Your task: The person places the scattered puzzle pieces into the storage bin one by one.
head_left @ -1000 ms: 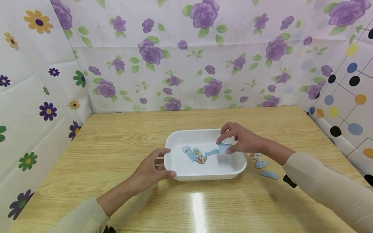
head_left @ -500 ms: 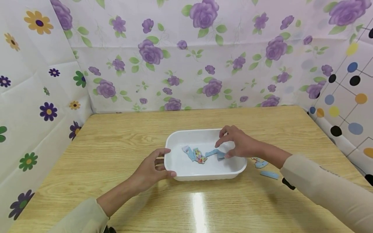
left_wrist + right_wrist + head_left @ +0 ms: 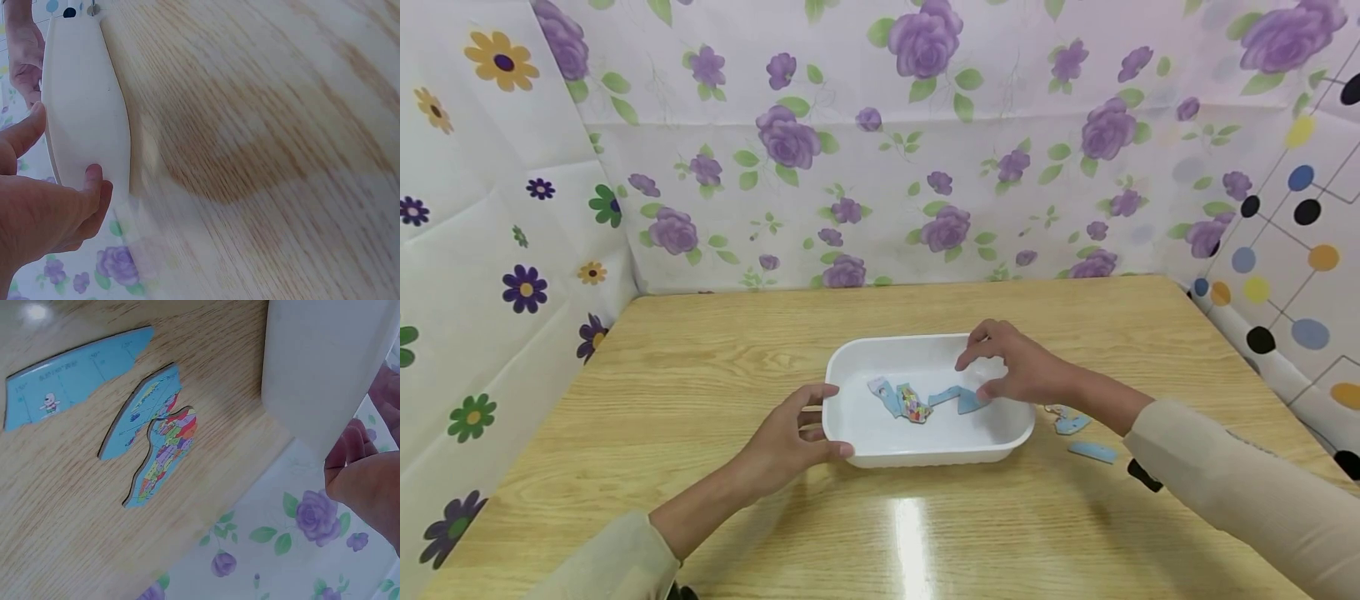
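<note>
White plastic, or what looks like it, forms the tray [image 3: 880, 459] that sits right of centre on the wood-grained worktop [image 3: 700, 358]. The left hand [image 3: 782, 433] grips its left end, the thumb over the near corner of the rim and the fingers against the end wall. The right hand [image 3: 1026, 365] is spread over the right part of the tray, thumb and forefinger apart with nothing pinched between them; the thumb tip is at the edge of a blue wedge piece [image 3: 969, 402], and whether it presses on it I cannot tell. That wedge lies on the tray floor against a narrow blue strip [image 3: 943, 396], while farther left a multicoloured piece [image 3: 914, 403] sits beside a pale piece [image 3: 883, 395]. Outside, on the worktop to the right, lie a long blue piece [image 3: 78, 372], a curved map piece [image 3: 139, 415] and a smaller map piece [image 3: 164, 459]. The likeliest mishap is small: a thumb lifting with the wedge clinging to it could drag the wedge over the strip or flip it. The right sleeve [image 3: 1225, 492] stretches close to the loose pieces, so a low pull back might brush the long blue one nearer the worktop's edge. Too much weight from the left hand on the rim could tilt or slide the tray, shifting all four pieces inside.
</note>
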The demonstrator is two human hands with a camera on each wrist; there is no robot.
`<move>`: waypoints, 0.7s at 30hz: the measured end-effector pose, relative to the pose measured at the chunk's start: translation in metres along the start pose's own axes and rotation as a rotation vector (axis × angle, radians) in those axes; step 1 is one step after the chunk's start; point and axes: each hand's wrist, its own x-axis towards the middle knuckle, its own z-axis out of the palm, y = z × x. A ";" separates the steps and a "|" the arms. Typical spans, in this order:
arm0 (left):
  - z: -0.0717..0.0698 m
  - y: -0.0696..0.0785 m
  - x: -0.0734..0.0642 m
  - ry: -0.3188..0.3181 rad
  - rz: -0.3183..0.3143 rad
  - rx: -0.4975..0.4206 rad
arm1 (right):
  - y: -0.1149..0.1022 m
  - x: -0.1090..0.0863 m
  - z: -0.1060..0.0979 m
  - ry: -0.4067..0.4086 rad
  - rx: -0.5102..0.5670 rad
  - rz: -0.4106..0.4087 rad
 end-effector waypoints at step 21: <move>0.000 0.002 -0.001 -0.012 0.023 0.012 | 0.023 -0.024 -0.027 0.167 0.025 0.054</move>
